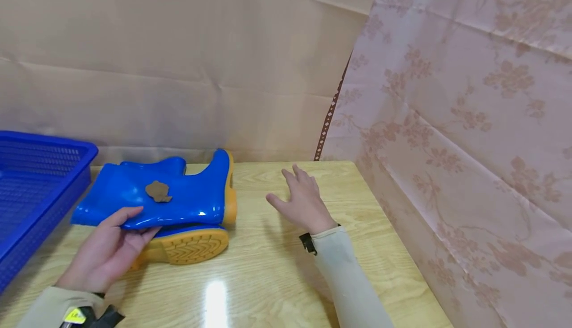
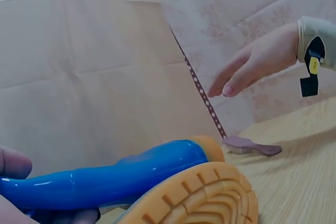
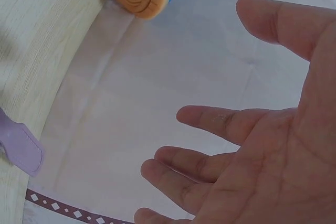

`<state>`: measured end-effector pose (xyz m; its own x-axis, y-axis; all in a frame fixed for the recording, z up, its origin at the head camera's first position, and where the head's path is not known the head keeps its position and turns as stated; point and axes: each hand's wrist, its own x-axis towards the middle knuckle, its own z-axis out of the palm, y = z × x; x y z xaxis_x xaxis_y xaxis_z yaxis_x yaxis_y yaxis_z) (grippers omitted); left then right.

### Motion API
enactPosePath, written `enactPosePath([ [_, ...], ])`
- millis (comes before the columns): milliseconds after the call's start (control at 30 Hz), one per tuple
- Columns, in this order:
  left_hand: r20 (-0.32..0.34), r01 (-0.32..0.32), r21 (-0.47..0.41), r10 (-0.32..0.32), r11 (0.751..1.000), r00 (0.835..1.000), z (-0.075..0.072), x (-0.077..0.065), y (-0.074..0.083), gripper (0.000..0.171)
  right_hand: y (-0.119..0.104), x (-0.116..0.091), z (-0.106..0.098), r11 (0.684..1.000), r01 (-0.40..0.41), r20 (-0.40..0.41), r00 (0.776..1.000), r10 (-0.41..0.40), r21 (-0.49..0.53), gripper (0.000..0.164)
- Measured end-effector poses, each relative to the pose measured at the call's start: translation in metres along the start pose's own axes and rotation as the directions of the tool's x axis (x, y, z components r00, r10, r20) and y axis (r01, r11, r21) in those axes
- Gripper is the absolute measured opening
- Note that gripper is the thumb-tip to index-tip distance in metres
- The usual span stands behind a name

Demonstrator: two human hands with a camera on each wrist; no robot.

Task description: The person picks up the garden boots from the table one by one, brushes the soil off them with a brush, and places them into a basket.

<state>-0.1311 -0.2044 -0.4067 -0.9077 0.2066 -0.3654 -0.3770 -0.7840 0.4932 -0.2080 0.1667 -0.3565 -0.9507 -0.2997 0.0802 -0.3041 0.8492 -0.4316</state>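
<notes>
A shiny blue rain boot (image 1: 187, 199) with a yellow-orange sole lies on its side, a brown mud-like patch (image 1: 158, 191) on its shaft. My left hand (image 1: 105, 253) grips its near edge, thumb on top and fingers underneath. Under it lies a second boot (image 1: 196, 246), its ridged sole turned toward me. My right hand (image 1: 304, 201) hovers over the table to the right, fingers spread and holding nothing. Below that hand, in the left wrist view, a purple brush (image 2: 252, 145) rests on the table; the right hand hides it in the head view.
A blue plastic basket (image 1: 85, 169) stands at the left, close to the boot's shaft. The wood-grain table (image 1: 268, 278) ends at a beige cloth (image 1: 178, 70) behind and a pink floral cloth (image 1: 469, 144) on the right.
</notes>
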Motion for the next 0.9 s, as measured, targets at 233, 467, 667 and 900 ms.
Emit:
enactPosePath([
  [233, 0.036, -0.062, -0.006, 0.062, 0.998, 0.997, 0.009, 0.010, 0.001, 0.085, 0.005, 0.000, 0.002, 1.000, 0.004, -0.005, 1.000, -0.004, -0.004, 0.077],
  [467, 0.074, -0.199, 0.265, 0.186, 0.943, 0.980, 0.025, 0.017, -0.003, 0.089, 0.005, -0.001, 0.004, 1.000, 0.004, 0.001, 1.000, -0.004, -0.020, 0.077],
  [667, 0.059, -0.180, 0.688, 0.193, 0.703, 0.979, 0.037, 0.018, 0.006, 0.100, 0.003, 0.000, 0.005, 0.999, 0.017, 0.011, 1.000, -0.017, -0.030, 0.076],
  [900, 0.232, -0.280, 0.920, 0.194, 0.276, 0.953, 0.055, 0.019, 0.027, 0.086, 0.004, 0.001, 0.007, 1.000, -0.012, 0.033, 0.999, 0.013, -0.026, 0.076],
])
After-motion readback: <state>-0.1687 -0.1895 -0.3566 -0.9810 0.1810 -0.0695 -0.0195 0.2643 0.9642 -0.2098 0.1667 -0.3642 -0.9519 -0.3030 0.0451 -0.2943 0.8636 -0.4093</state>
